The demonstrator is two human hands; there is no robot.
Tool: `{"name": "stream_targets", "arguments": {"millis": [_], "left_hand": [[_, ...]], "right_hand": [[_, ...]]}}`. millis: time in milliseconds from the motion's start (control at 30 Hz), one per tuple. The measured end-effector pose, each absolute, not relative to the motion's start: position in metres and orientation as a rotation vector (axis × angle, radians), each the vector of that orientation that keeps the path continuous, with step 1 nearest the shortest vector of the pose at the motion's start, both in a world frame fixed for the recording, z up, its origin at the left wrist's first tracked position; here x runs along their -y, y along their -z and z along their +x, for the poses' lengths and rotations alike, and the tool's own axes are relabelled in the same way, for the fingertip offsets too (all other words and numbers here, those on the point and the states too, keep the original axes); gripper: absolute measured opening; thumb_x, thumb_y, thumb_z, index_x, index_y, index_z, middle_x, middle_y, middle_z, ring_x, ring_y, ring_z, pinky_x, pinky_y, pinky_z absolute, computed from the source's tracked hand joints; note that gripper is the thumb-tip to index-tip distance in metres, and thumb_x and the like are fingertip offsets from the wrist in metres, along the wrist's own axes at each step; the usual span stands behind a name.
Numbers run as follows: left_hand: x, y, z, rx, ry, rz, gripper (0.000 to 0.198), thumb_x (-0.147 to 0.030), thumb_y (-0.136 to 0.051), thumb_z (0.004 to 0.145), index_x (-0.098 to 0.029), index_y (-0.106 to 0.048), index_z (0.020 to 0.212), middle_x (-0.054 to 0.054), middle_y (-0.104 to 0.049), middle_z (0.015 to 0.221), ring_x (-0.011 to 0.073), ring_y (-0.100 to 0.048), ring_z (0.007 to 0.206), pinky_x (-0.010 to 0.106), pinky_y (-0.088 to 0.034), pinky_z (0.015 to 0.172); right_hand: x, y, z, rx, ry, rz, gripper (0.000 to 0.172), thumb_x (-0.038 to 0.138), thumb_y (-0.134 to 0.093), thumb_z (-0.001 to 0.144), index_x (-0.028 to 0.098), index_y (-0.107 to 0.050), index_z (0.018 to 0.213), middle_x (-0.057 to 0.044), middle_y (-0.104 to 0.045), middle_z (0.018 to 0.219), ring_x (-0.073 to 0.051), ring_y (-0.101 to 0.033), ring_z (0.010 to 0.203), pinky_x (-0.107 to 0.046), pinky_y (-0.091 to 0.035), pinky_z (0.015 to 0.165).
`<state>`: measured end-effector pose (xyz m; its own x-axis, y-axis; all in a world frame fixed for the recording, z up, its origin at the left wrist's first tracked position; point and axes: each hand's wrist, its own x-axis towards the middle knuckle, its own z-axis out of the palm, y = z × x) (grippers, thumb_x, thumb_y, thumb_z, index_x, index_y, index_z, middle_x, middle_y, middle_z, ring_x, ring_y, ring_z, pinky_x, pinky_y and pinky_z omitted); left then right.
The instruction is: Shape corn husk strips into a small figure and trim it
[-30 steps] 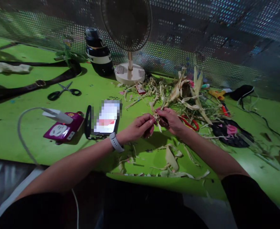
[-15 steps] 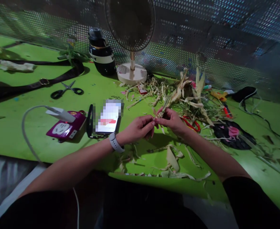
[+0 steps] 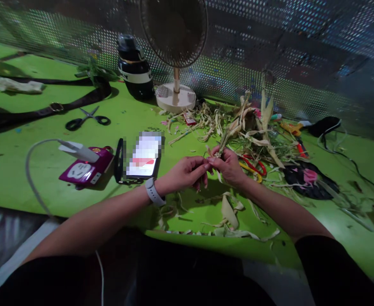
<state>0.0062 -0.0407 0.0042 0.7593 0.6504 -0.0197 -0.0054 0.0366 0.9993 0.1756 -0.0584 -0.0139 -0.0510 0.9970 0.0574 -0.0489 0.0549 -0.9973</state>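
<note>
My left hand [image 3: 187, 172] and my right hand [image 3: 227, 163] meet above the green table [image 3: 30, 178], both pinched on a small bundle of dried corn husk strips [image 3: 212, 154] held between their fingertips. A white watch sits on my left wrist. Behind my right hand lies a heap of dried husks and stalks [image 3: 250, 123]. Red-handled scissors [image 3: 253, 165] lie just right of my right hand. Loose husk scraps [image 3: 229, 214] are scattered on the table below my hands.
A phone [image 3: 144, 157] and a purple power strip [image 3: 85, 168] with a white plug lie to the left. Black scissors [image 3: 86, 119], a dark strap [image 3: 46, 111], a black bottle [image 3: 135, 70] and a desk fan [image 3: 175, 51] stand further back. A perforated metal wall [image 3: 301, 55] borders the table.
Both hands stay together on the husk bundle, turning it slightly; my right hand has shifted a little lower and closer. The view has moved slightly.
</note>
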Motion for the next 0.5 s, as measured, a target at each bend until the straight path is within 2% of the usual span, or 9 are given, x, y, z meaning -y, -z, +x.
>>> {"name": "stream_targets", "arguments": {"millis": [133, 233, 500], "left_hand": [[0.038, -0.003, 0.005, -0.527, -0.604, 1.4, 0.028, -0.041, -0.054, 0.089, -0.015, -0.052, 0.081, -0.004, -0.06, 0.058, 0.0045, -0.053, 0.04, 0.015, -0.043, 0.041], [0.035, -0.004, 0.004, -0.514, -0.626, 1.322, 0.03, -0.043, -0.055, 0.088, -0.015, -0.05, 0.08, -0.004, -0.058, 0.058, 0.0042, -0.051, 0.04, 0.015, -0.041, 0.04], [0.032, 0.001, 0.004, -0.479, -0.646, 1.295, 0.034, -0.047, -0.056, 0.087, -0.016, -0.049, 0.078, -0.006, -0.054, 0.056, 0.0036, -0.047, 0.041, 0.015, -0.036, 0.041]], "right_hand": [[0.055, 0.012, 0.179, 1.203, -1.265, -1.115, 0.036, 0.049, -0.071, 0.071, 0.02, -0.052, 0.082, 0.007, -0.052, 0.057, -0.006, -0.043, 0.045, -0.018, -0.032, 0.043], [0.05, 0.011, 0.185, 1.165, -1.385, -1.098, 0.038, 0.055, -0.067, 0.073, 0.019, -0.053, 0.075, 0.007, -0.048, 0.054, -0.005, -0.037, 0.041, -0.018, -0.027, 0.038], [0.051, 0.011, 0.185, 1.187, -1.537, -1.117, 0.036, 0.048, -0.073, 0.069, 0.015, -0.06, 0.07, 0.006, -0.049, 0.05, -0.003, -0.034, 0.038, -0.018, -0.021, 0.036]]}}
